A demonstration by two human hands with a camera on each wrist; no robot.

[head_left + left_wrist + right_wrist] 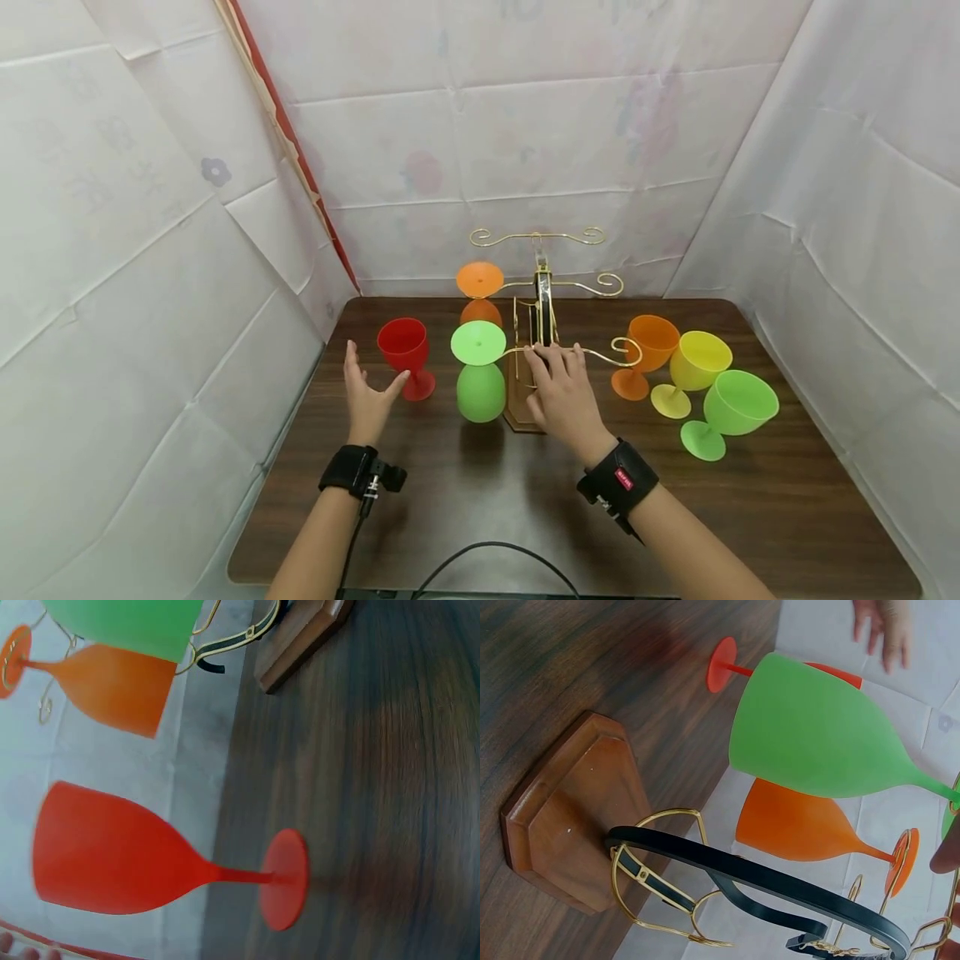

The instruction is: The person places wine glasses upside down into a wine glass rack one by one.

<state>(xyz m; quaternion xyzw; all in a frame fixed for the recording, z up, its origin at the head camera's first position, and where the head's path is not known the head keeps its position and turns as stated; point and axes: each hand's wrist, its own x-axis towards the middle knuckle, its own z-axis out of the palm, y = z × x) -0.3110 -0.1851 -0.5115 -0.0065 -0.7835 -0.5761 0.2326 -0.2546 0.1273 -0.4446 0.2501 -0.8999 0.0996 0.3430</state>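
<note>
A glass rack [543, 308] with curled gold arms stands mid-table on a wooden base [570, 817]. My right hand [566, 396] grips its front arm, fingers over the gold wire; in the right wrist view only some fingertips [949, 851] show at the edge. From the rack's left side hang a green goblet [481, 393] and, behind it, an orange goblet [802, 821], both upside down. A red goblet [120, 851] stands upright on the table to the left. Beside it is my left hand [369, 407], fingers spread and thumb apart, the thumb tip overlapping the goblet's stem area in the head view.
Right of the rack, an orange goblet [652, 342], a yellow goblet [701, 362] and a green goblet [738, 404] stand upright on the brown table [480, 500]. White sheeting [525, 150] encloses the back and sides. A black cable [495, 545] arcs at the front edge.
</note>
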